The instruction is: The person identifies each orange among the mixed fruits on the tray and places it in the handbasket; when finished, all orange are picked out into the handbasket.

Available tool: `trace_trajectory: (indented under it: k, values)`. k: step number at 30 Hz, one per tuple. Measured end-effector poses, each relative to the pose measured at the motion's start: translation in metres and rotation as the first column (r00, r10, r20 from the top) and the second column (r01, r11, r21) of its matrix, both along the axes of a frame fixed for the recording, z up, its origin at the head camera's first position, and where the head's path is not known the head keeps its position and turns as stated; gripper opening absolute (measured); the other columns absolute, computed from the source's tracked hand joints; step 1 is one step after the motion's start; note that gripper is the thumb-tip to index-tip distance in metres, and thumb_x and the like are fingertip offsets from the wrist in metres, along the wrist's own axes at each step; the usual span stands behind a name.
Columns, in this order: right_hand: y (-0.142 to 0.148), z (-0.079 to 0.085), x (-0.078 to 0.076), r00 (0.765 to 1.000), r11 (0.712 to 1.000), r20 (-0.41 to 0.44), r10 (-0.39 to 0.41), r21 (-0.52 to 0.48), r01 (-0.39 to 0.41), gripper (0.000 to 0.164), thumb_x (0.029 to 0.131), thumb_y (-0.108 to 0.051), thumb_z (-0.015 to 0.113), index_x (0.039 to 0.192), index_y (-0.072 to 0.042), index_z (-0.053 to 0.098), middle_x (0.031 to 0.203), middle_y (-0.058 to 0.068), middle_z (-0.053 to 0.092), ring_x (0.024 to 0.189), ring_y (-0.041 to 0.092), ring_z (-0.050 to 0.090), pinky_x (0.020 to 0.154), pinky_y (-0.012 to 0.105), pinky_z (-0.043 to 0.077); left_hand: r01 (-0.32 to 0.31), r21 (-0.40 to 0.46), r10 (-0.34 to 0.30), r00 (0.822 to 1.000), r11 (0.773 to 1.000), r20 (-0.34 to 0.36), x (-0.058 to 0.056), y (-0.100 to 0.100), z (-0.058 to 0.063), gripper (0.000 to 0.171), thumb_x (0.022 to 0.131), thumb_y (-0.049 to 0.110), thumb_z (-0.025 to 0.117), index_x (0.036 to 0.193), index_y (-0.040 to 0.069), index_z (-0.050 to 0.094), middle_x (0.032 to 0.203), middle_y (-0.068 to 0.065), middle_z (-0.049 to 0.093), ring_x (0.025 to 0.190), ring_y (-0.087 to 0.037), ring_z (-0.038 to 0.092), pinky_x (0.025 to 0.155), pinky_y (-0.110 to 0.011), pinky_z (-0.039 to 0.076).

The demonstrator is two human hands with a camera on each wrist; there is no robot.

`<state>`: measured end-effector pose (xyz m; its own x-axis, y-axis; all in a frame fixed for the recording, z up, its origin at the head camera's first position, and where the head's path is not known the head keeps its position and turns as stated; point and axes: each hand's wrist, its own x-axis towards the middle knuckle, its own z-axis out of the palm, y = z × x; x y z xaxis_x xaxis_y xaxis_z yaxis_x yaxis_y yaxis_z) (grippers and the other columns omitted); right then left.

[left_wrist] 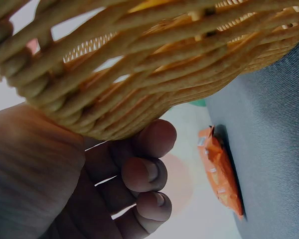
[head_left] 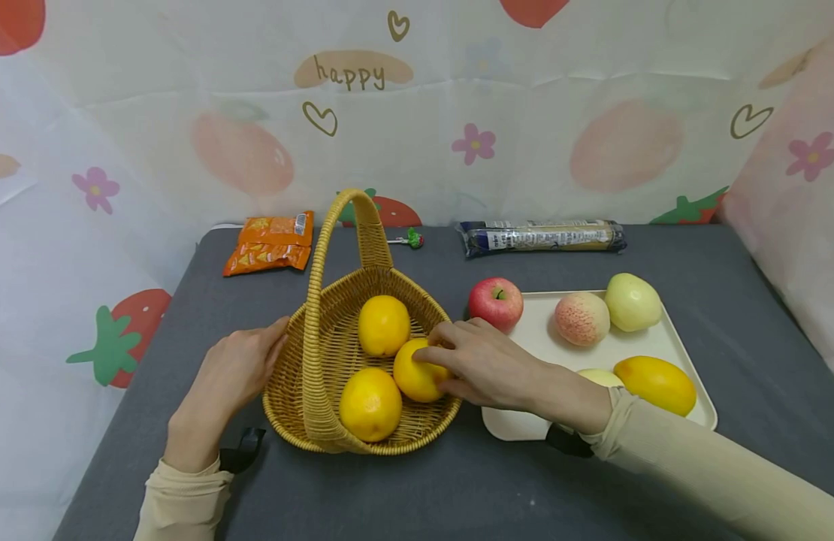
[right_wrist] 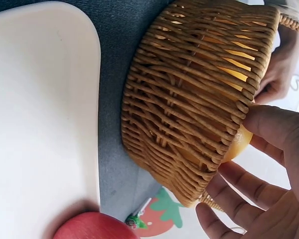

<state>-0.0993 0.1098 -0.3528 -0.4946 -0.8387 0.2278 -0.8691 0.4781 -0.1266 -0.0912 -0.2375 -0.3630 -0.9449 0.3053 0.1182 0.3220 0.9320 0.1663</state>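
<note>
A wicker basket (head_left: 312, 323) with a tall arched handle stands left of centre and contains three yellow-orange oranges. At its left rim, my left hand (head_left: 234, 372) holds the basket, with the fingertips (left_wrist: 152, 174) curled outside the wall in the left wrist view. My right hand (head_left: 488, 364) reaches over the right rim. Its thumb and fingers are around the orange (head_left: 412, 376) nearest that side, which is partly hidden by the hand. The other oranges, one at the back (head_left: 384, 324) and one at the front (head_left: 370, 404), lie untouched.
A white tray (head_left: 518, 427) on the right carries a peach (head_left: 582, 318), a pale green fruit (head_left: 633, 302), a mango (head_left: 656, 384) and a partly covered pale fruit (head_left: 601, 377). A red apple (head_left: 495, 303) sits at its corner. Behind are an orange snack bag (head_left: 271, 244), a lollipop (head_left: 413, 238) and a long packet (head_left: 545, 237).
</note>
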Motion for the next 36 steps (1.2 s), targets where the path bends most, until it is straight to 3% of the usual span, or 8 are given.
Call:
trace_trajectory:
  k: [22,30,36]
  values:
    - [-0.001,0.002,0.002,1.000,1.000,0.015,-0.015,0.019,0.015,0.042,0.082,-0.026,0.080,0.120,-0.019,0.064,0.111,0.004,0.062,0.094,0.020,0.063,0.080,0.034,0.046,0.005,0.008,-0.005,1.000,1.000,0.003,0.001,-0.002,-0.002,0.028,0.099,0.016,0.055,0.123,0.003,0.062,0.079,-0.012,0.069,0.063,-0.022,0.062,0.060,-0.046,0.053]
    - [0.008,0.008,0.000,1.000,0.997,-0.017,-0.011,-0.076,0.010,0.040,0.082,-0.022,0.079,0.118,-0.017,0.065,0.110,0.003,0.064,0.095,0.019,0.063,0.084,0.036,0.050,0.004,0.008,-0.004,1.000,1.000,0.011,0.000,-0.002,-0.002,0.027,0.099,0.016,0.056,0.122,0.003,0.062,0.078,-0.010,0.069,0.061,-0.019,0.059,0.060,-0.043,0.052]
    - [0.031,0.018,-0.004,0.999,0.987,-0.034,-0.012,-0.160,0.007,0.040,0.081,-0.019,0.080,0.118,-0.013,0.066,0.111,0.005,0.065,0.098,0.018,0.061,0.084,0.034,0.052,0.008,0.004,-0.008,1.000,1.000,0.004,-0.001,-0.002,-0.002,0.028,0.099,0.017,0.056,0.122,0.003,0.062,0.077,-0.011,0.068,0.061,-0.021,0.061,0.059,-0.044,0.052]
